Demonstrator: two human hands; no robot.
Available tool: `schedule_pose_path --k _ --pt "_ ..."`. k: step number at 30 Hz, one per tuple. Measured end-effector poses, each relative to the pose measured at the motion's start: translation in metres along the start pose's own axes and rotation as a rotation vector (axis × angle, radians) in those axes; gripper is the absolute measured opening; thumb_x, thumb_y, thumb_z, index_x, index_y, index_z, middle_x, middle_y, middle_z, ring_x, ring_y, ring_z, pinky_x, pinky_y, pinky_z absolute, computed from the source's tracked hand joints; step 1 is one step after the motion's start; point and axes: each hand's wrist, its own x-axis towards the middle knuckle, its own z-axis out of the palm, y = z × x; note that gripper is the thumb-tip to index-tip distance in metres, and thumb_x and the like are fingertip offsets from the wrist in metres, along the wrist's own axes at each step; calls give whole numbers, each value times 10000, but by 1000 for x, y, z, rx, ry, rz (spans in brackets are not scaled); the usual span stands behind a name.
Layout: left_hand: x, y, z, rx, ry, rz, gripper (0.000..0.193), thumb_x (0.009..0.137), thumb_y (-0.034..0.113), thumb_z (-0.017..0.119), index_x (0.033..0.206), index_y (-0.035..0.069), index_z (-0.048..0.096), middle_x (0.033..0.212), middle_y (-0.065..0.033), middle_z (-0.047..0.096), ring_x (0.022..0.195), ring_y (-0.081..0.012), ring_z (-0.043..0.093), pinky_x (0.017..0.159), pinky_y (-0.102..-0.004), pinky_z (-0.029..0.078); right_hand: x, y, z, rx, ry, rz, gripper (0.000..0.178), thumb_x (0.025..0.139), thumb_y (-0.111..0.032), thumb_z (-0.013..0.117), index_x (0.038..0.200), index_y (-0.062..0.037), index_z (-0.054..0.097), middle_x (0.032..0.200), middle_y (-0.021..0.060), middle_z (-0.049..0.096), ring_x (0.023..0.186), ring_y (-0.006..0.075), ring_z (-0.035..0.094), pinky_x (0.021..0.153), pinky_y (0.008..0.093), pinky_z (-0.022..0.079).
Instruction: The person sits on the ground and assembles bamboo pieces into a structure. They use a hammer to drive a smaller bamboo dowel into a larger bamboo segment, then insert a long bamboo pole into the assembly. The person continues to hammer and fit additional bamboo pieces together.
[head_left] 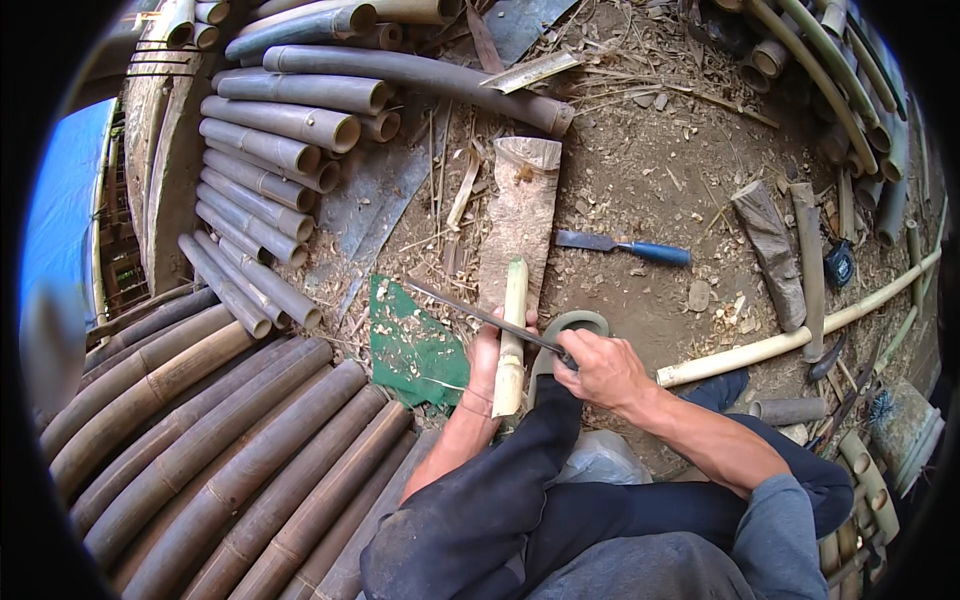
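Note:
My left hand (486, 352) is closed round a pale split length of bamboo (512, 340), partly hidden behind it. The bamboo slants upward, its far end over a worn wooden block (520, 200). In my right hand (598, 366) is the dark handle of a tool with a long, narrow metal blade (465, 307). That blade crosses the bamboo and points to the far left; whether it is a knife or a file, I cannot tell. Just beyond my right hand shows a grey-green curved ring (583, 321), partly covered by that hand.
A blue-handled chisel (650, 253) lies right of the block. Dark bamboo poles (230, 490) are stacked at left, with shorter tubes (290, 125) above. A green scrap (412, 340) lies left of my hands. A long pale pole (760, 349) and a tape measure (839, 263) lie at right.

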Motion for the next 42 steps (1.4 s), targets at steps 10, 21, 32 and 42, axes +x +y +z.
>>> schedule_pose_path --k 10,21,32,42 --pt "19 3 -19 -6 -112 -67 504 1006 517 486 1061 31 610 782 -54 619 661 -147 603 602 -275 534 2 -20 -15 126 21 -179 208 776 -161 709 892 -69 562 747 111 591 653 309 651 550 437 548" --pt "18 -3 -23 -33 -174 -22 443 1024 405 495 1138 -20 550 898 -83 594 780 -167 585 714 -305 531 7 -2 -1 -1 55 46 202 760 -133 711 896 -74 575 718 94 575 623 300 623 534 418 521" --pt "21 1 -16 -253 -170 -35 437 1062 347 397 1134 -60 538 909 -108 588 753 -169 600 689 -303 542 0 -24 -13 20 11 -256 322 702 -227 770 883 -86 545 734 63 547 671 263 641 555 397 537" --pt "29 -2 -29 -255 -229 -61 384 1053 333 440 1173 -24 519 967 -119 609 787 -186 606 720 -322 538 0 -18 -8 15 36 -210 338 671 -223 792 893 -98 568 734 63 557 672 249 634 557 388 534"
